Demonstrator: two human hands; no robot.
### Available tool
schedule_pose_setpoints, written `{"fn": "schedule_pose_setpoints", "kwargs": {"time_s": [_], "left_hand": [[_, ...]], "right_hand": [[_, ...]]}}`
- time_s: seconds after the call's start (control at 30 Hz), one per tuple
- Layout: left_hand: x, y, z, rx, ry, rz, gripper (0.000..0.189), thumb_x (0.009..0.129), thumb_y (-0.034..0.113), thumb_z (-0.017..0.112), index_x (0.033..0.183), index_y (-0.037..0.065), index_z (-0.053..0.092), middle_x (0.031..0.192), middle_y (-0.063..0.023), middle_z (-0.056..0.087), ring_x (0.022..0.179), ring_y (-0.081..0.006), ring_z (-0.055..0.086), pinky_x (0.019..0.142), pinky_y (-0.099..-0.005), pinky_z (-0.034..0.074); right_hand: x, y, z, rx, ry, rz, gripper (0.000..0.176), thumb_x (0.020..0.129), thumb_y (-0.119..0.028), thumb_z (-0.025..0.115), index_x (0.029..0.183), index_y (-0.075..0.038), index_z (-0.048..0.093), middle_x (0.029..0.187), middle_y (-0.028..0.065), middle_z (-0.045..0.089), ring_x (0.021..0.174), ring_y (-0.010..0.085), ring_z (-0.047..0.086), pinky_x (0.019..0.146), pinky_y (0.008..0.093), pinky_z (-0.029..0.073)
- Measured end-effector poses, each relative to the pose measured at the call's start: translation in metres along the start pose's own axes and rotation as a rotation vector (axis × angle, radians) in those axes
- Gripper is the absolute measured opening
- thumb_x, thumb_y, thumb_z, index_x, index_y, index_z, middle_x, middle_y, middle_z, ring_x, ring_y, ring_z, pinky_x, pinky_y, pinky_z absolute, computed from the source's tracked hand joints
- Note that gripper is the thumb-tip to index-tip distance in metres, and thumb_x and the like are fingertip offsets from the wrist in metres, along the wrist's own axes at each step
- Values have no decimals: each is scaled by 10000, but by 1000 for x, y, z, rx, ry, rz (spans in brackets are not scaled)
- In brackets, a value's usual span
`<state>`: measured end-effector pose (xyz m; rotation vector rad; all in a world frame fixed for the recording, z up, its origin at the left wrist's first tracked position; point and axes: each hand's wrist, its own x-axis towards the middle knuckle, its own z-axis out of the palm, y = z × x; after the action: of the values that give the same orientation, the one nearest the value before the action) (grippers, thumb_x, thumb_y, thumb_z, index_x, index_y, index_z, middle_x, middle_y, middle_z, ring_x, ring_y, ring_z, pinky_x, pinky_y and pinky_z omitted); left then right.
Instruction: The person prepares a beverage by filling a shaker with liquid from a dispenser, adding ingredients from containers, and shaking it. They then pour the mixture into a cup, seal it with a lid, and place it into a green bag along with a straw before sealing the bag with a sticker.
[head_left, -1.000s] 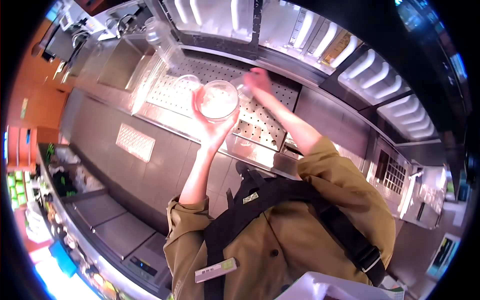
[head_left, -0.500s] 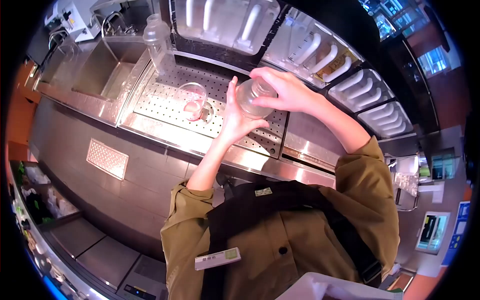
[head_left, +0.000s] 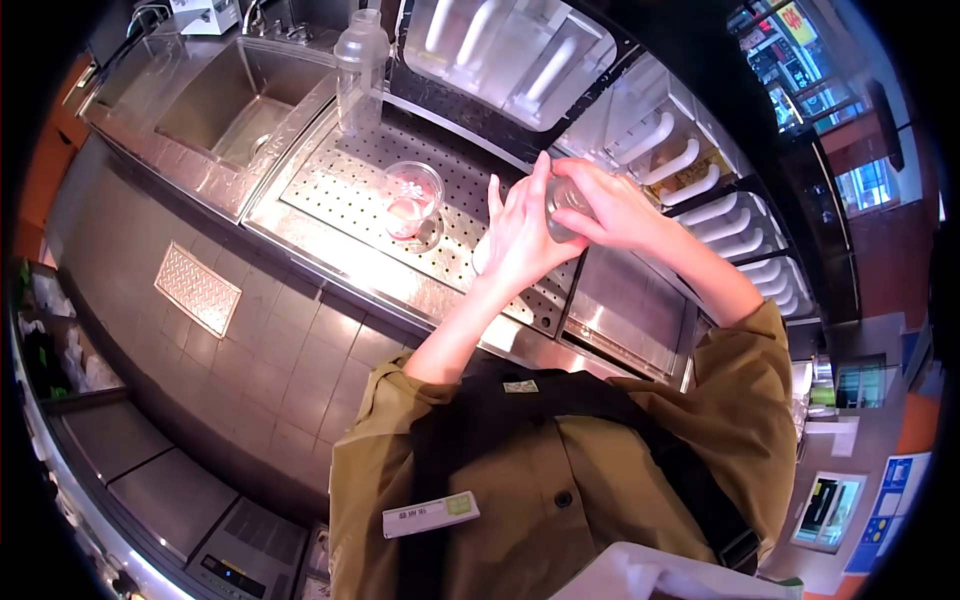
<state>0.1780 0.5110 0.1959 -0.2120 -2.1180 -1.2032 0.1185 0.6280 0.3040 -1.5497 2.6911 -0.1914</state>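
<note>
At the bottom of the frame, the person is wearing an olive jacket (head_left: 560, 480) under a black apron (head_left: 480, 420), and a small name tag (head_left: 430, 515) is sitting on the chest. Both forearms are extending up toward the centre of the frame. The left hand (head_left: 520, 240) is lying open with its fingers straight, and its palm is pressing against the side of a clear jar (head_left: 560, 198). The right hand (head_left: 612, 208) is curling over the jar from the other side and gripping it. The jar is hanging just above the perforated steel surface (head_left: 340, 190), right of centre. Left of the hands, a clear cup (head_left: 411, 198) with pinkish contents is standing on that surface. Farther off, a tall clear bottle (head_left: 361, 70) is standing at the surface's far edge, beside the sink (head_left: 240, 90) in the upper left. White-handled containers (head_left: 690, 160) are lining the upper right.
</note>
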Motion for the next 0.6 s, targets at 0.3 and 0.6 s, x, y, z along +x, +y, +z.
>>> {"fn": "schedule_pose_setpoints", "kwargs": {"time_s": [0.3, 0.6], "left_hand": [[-84, -10, -16, -806, 346, -638, 404, 918, 170, 396, 1266, 15, 261, 1292, -187, 294, 1226, -280, 295, 1019, -385, 235], [-119, -66, 68, -1854, 184, -1273, 742, 800, 635, 347, 1278, 68, 345, 1203, -175, 469, 1128, -328, 445, 965, -521, 320]], "right_hand": [[6, 23, -6, 1002, -276, 434, 718, 820, -652, 306, 1344, -161, 298, 1424, 63, 187, 1287, 271, 226, 1006, 494, 241], [-83, -15, 28, 1054, -448, 130, 1065, 610, -621, 658, 1375, -102, 130, 1391, 165, 151, 1272, 301, 207, 998, 460, 257]]}}
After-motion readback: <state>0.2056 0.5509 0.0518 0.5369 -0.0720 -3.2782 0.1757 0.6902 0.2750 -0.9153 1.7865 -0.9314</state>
